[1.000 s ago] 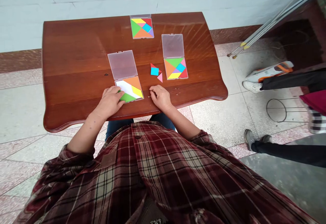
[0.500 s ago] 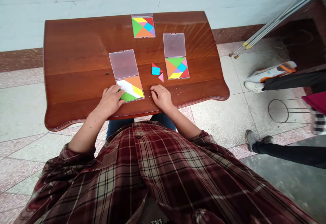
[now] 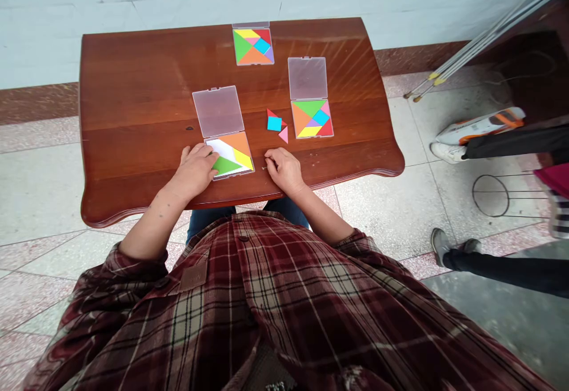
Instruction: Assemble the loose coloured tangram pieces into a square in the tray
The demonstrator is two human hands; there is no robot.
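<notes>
My left hand [image 3: 192,172] reaches over the left side of an open tangram case [image 3: 230,176], thumb and fingers on a green triangle [image 3: 226,166]. An orange triangle [image 3: 237,141] and a yellow parallelogram [image 3: 242,159] lie in the same case, its white bottom showing between pieces. The clear lid [image 3: 219,111] is folded back. My right hand [image 3: 285,170] rests on the table with fingers curled in, no piece visible in it. Just beyond it lie a blue square [image 3: 274,124], a pink triangle [image 3: 284,135] and red triangles [image 3: 271,113], partly beside the square.
A filled tangram case [image 3: 312,118] with its lid open stands to the right, another [image 3: 253,47] at the wooden table's [image 3: 142,95] far edge. At right are crutches [image 3: 438,76], a wire ring frame [image 3: 490,195] and other people's legs [image 3: 507,269].
Under my left fingers the green triangle has shifted slightly up and left, baring a white strip along the case's near edge. My right hand stays put. The whole view has drifted slightly.
</notes>
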